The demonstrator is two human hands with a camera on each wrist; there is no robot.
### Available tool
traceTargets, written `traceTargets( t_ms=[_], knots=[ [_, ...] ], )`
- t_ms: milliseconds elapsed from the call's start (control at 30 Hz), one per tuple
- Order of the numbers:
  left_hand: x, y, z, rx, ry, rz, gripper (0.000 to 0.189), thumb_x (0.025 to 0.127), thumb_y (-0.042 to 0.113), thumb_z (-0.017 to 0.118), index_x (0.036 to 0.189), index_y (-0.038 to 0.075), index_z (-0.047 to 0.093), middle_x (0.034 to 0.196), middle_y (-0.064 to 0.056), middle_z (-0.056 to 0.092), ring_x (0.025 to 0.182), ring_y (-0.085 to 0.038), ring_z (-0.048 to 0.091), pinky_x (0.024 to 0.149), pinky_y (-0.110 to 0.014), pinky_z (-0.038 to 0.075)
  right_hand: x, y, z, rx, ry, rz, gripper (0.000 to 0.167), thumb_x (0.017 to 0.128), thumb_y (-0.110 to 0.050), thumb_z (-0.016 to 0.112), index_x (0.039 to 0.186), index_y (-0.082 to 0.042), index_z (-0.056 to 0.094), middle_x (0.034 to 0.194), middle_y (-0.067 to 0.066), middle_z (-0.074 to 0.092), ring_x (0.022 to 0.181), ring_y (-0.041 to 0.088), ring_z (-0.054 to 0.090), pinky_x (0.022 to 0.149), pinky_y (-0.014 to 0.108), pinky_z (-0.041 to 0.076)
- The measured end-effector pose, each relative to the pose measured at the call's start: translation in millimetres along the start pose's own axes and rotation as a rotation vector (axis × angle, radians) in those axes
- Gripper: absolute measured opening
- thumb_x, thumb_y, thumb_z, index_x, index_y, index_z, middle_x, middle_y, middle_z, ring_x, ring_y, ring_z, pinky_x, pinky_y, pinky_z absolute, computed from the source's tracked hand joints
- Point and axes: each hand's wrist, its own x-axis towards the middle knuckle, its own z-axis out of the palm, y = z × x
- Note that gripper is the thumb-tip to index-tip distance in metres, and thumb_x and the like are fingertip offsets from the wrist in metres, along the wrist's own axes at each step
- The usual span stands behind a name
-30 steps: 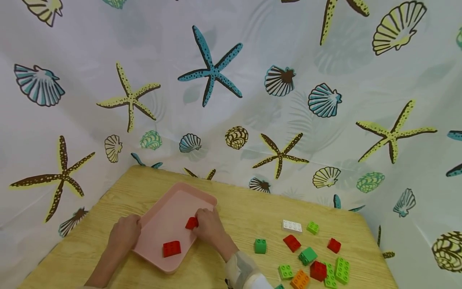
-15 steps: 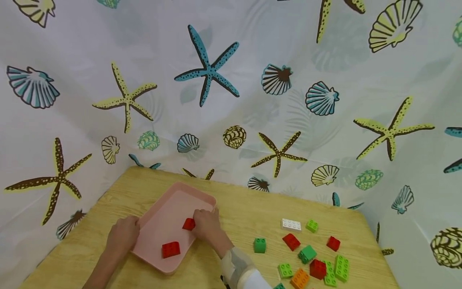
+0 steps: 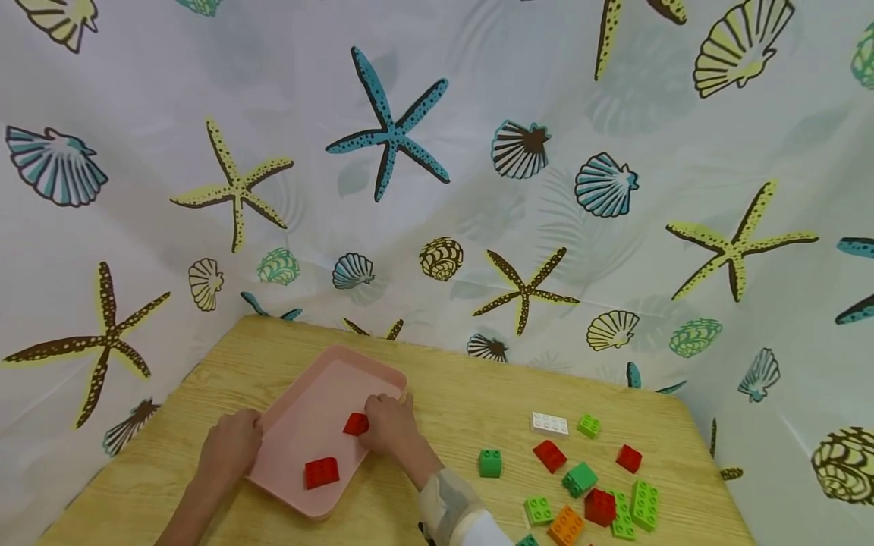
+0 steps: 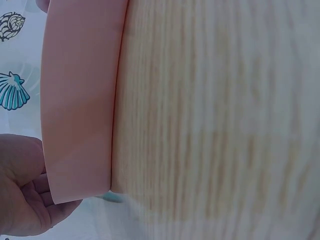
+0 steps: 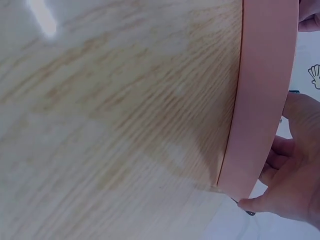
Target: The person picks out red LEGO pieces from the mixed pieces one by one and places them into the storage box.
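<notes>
A shallow pink tray (image 3: 300,504) stands at the left of the wooden table. My left hand (image 3: 230,446) grips its left side; in the left wrist view that hand's fingers (image 4: 44,207) curl at the tray wall. Over the right rim, my right hand (image 3: 392,426) holds a red brick (image 3: 356,424) low over the tray floor, the fingers covering part of it. Seen from the right wrist, this hand (image 5: 295,170) has curled fingers behind the tray wall and one fingertip at its outer end; the brick is hidden there. A second red brick (image 3: 322,473) lies in the tray's near part.
Right of the tray, loose bricks lie on the table (image 3: 451,394): a white one (image 3: 549,425), an orange one (image 3: 566,525), a dark green one (image 3: 489,463), and several red and light green ones. A patterned curtain (image 3: 451,227) hangs behind the table and along its sides.
The right hand and its red brick have shifted slightly left and nearer in the tray. The left hand keeps its place on the tray. The whole head view has drifted a little.
</notes>
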Motion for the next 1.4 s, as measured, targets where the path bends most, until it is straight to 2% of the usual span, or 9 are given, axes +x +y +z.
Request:
traceTargets(
  t_ms=[133,233,633,767,933,1067,1200,1300,1400],
  knots=[
    [-0.5,0.4,0.1,0.004,-0.015,-0.009,0.020,0.095,0.002,0.053,0.079,0.003,0.064,0.069,-0.009,0.060,0.059,-0.026,0.055,0.051,-0.045,0.045,-3.9,2,1,0.038,0.010,-0.016,0.035,0.086,-0.029,0.076,0.112,-0.009,0.063,0.105,0.004,0.061,0.095,0.023,0.057,0.093,0.048,0.042],
    [-1.1,1.1,0.2,0.005,-0.025,-0.024,0.019,0.095,0.002,0.053,0.080,0.003,0.064,0.069,-0.009,0.060,0.059,-0.025,0.055,0.051,-0.045,0.045,-6.6,3,1,0.058,0.022,-0.024,0.040,0.087,-0.030,0.075,0.119,-0.009,0.062,0.113,0.005,0.060,0.101,0.024,0.056,0.091,0.046,0.043],
    [0.8,-1.5,0.5,-0.001,0.002,-0.011,0.019,0.095,0.002,0.053,0.087,0.000,0.070,0.073,-0.015,0.064,0.060,-0.028,0.058,0.052,-0.048,0.046,-8.6,6,-12,0.122,0.087,-0.076,0.044,0.090,-0.032,0.073,0.124,-0.007,0.061,0.122,0.007,0.060,0.115,0.028,0.054,0.098,0.048,0.040],
    [1.2,-2.1,0.8,-0.001,-0.004,-0.015,0.019,0.095,0.002,0.053,0.087,0.001,0.070,0.073,-0.015,0.064,0.060,-0.028,0.058,0.052,-0.048,0.046,-10.1,7,-18,0.178,0.070,-0.077,0.044,0.091,-0.029,0.072,0.125,-0.004,0.060,0.123,0.010,0.059,0.112,0.025,0.055,0.098,0.038,0.044],
    [0.2,-1.0,0.4,-0.006,0.003,-0.011,0.019,0.094,0.002,0.053,0.084,0.002,0.069,0.073,-0.016,0.064,0.060,-0.030,0.059,0.052,-0.049,0.046,-12.8,7,-24,0.255,0.049,-0.063,0.043,0.094,-0.025,0.069,0.127,0.000,0.058,0.127,0.013,0.056,0.101,0.020,0.057,0.087,0.027,0.050],
    [-0.4,0.5,-0.5,-0.014,0.004,-0.007,0.020,0.094,0.002,0.053,0.082,0.003,0.068,0.073,-0.016,0.064,0.060,-0.030,0.058,0.052,-0.049,0.046,-16.0,8,-29,0.304,0.049,-0.042,0.040,0.095,-0.021,0.067,0.127,0.000,0.057,0.129,0.013,0.054,0.084,0.016,0.056,0.076,0.025,0.049],
    [-0.5,1.0,-1.4,-0.016,0.004,-0.011,0.020,0.094,0.002,0.053,0.081,0.004,0.068,0.074,-0.017,0.064,0.060,-0.030,0.058,0.052,-0.049,0.045,-19.1,12,-34,0.330,0.067,-0.033,0.037,0.096,-0.019,0.065,0.127,0.001,0.057,0.129,0.012,0.055,0.081,0.016,0.055,0.077,0.028,0.050],
    [-0.4,1.1,-2.1,-0.014,0.006,-0.017,0.019,0.094,0.002,0.053,0.083,0.004,0.069,0.075,-0.018,0.064,0.061,-0.031,0.058,0.052,-0.050,0.045,-21.0,15,-37,0.333,0.072,-0.035,0.035,0.097,-0.020,0.065,0.124,0.000,0.058,0.122,0.011,0.059,0.080,0.016,0.054,0.078,0.029,0.051],
    [-0.4,1.2,-2.7,-0.013,0.001,-0.022,0.020,0.094,0.002,0.053,0.081,0.004,0.068,0.074,-0.018,0.063,0.061,-0.031,0.058,0.053,-0.050,0.045,-22.0,17,-39,0.338,0.061,-0.031,0.031,0.097,-0.020,0.066,0.120,-0.001,0.059,0.110,0.009,0.062,0.074,0.015,0.052,0.073,0.028,0.050]
  ],
)
